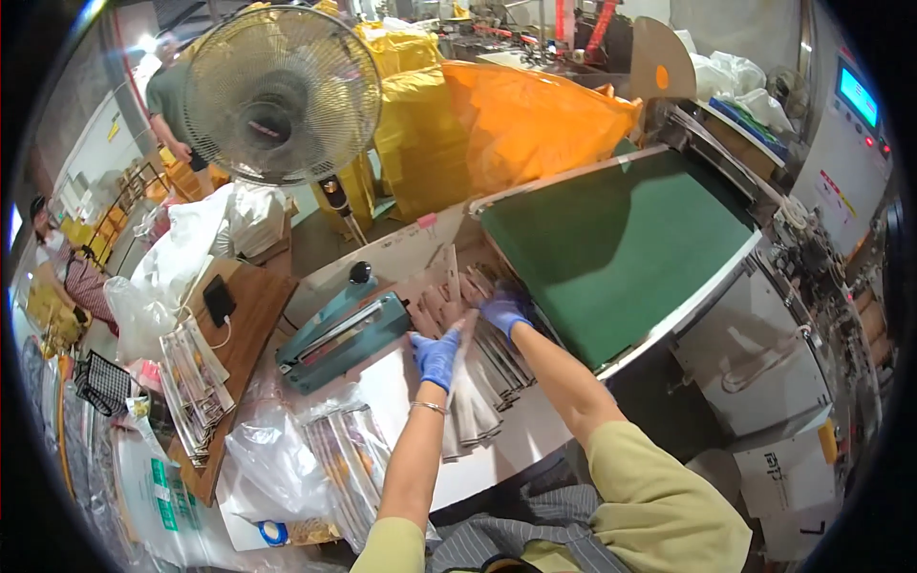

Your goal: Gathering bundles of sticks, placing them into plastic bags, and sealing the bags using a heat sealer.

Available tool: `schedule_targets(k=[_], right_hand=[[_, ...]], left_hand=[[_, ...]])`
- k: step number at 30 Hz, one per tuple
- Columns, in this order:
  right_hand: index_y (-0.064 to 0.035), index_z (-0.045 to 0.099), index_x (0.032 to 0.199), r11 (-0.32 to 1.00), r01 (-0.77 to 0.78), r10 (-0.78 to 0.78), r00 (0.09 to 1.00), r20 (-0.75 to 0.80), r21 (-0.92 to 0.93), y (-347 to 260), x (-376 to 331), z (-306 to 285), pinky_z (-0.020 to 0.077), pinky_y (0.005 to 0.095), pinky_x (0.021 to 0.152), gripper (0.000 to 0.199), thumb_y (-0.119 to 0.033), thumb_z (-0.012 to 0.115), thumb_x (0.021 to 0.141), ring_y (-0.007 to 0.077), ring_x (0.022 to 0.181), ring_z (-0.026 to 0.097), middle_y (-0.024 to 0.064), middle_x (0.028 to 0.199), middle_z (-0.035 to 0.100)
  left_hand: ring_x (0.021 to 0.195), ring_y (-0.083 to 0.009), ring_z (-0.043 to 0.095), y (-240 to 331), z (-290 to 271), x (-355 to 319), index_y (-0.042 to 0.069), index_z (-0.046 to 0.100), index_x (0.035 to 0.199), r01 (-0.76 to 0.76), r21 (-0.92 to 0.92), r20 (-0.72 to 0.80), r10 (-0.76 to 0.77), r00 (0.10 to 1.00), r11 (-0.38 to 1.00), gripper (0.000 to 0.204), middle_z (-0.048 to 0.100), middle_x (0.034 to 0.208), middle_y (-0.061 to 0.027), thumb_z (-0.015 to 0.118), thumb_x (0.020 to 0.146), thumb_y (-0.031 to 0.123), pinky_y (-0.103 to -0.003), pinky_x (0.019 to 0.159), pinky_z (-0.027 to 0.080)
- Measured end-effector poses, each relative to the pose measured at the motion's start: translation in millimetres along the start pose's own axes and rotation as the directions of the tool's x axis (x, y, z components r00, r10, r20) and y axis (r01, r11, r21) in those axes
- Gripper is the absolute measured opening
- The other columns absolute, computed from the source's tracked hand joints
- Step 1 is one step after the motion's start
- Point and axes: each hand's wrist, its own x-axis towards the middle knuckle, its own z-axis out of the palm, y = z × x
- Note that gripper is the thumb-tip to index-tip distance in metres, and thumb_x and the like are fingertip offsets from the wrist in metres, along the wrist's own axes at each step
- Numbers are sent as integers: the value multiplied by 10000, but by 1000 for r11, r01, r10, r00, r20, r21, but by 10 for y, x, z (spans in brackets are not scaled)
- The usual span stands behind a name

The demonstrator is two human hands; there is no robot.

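My left hand (437, 356), in a blue glove, rests at the left side of a row of flat, pale packaging bags (484, 368). Its thumb stands apart from the fingers, and it grips nothing I can see. At the far right end of the row, my right hand (504, 311), also gloved in blue, touches the bags. Its fingers lie partly in shadow and among the bags, so their closing is unclear. Just left of my left hand is a teal bench sealer (346, 334) with a black knob. The bags lie on a white tabletop (521, 430).
A green conveyor belt (621, 248) with a raised edge borders the right. A standing fan (282, 95) rises far left. More bundled bags (349, 458) lie near left; a wooden board (244, 315) holds a phone (219, 300). Orange sheeting (535, 124) stands behind. Two people are farther left.
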Motion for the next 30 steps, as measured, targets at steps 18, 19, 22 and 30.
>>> schedule_targets(k=[18, 19, 22, 30], right_hand=[[-55, 580, 1044, 968, 250, -232, 858, -458, -21, 861, -72, 691, 441, 453, 746, 551, -525, 417, 806, 362, 875, 574, 253, 968, 576], [-20, 559, 1056, 963, 252, -269, 879, -393, -95, 753, -132, 686, 440, 419, 758, 585, -535, 457, 799, 330, 857, 579, 218, 971, 594], [33, 553, 1013, 824, 322, -160, 921, -355, 465, 503, -284, 809, 453, 378, 704, 581, -499, 549, 780, 260, 763, 578, 142, 911, 613], [-41, 601, 929, 481, -275, -248, 868, 430, 832, 671, -1721, 812, 453, 247, 645, 288, -306, 568, 822, 119, 739, 560, 45, 844, 603]], left_hand=[[1293, -412, 80, -525, -459, -980, 85, 15, 1379, -446, 424, 226, 384, 895, 788, 1138, 31, 1382, -297, 668, 593, 587, -437, 1046, 146], [1293, -412, 80, -550, -414, -899, 85, 15, 1379, -437, 424, 214, 381, 899, 793, 1138, 31, 1382, -297, 668, 593, 587, -437, 1046, 146], [1289, -363, 160, -600, -206, -623, -23, 41, 1354, -404, -195, -14, 409, 913, 894, 919, 114, 1383, -278, 541, 776, 488, -340, 1054, 154], [1024, -214, 485, -864, -793, -1252, -52, 229, 1263, -62, -332, 300, 167, 939, 941, 936, 464, 1152, -142, 795, 598, 286, -296, 858, 424]])
